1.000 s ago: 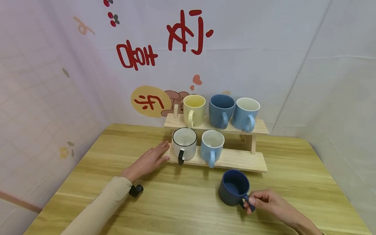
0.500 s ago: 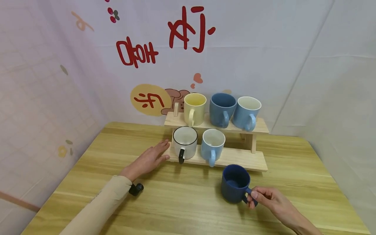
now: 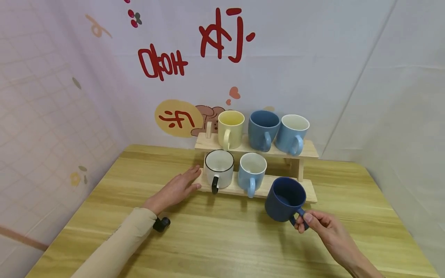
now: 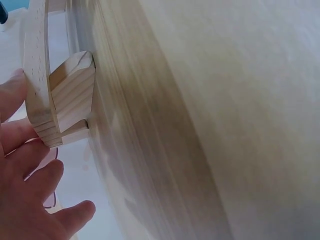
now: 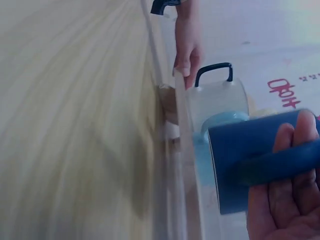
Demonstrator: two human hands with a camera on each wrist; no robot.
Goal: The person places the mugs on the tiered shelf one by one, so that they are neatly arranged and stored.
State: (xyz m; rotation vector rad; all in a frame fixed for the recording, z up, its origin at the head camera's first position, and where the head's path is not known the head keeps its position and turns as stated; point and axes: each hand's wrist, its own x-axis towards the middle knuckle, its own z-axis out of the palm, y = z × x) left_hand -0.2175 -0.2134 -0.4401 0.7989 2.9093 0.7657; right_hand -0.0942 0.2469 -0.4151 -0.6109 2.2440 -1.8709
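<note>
The handle of a dark blue mug is pinched by my right hand. The mug hangs tilted above the table, in front of the lower board's right part. In the right wrist view the fingers lie about its handle. With fairly straight, spread fingers, my left hand touches the left end of a two-tier wooden shelf. The left wrist view shows that hand against the board's end. A white mug with black rim and handle and a light blue mug stand on the lower tier.
On the upper tier stand a yellow mug, a grey-blue mug and another light blue mug. The wooden table extends in front of the shelf. A printed cloth wall rises behind.
My right hand has lifted the dark blue mug off the table and carried it forward and slightly right, toward the lower tier. My left hand has stayed at the shelf's end.
</note>
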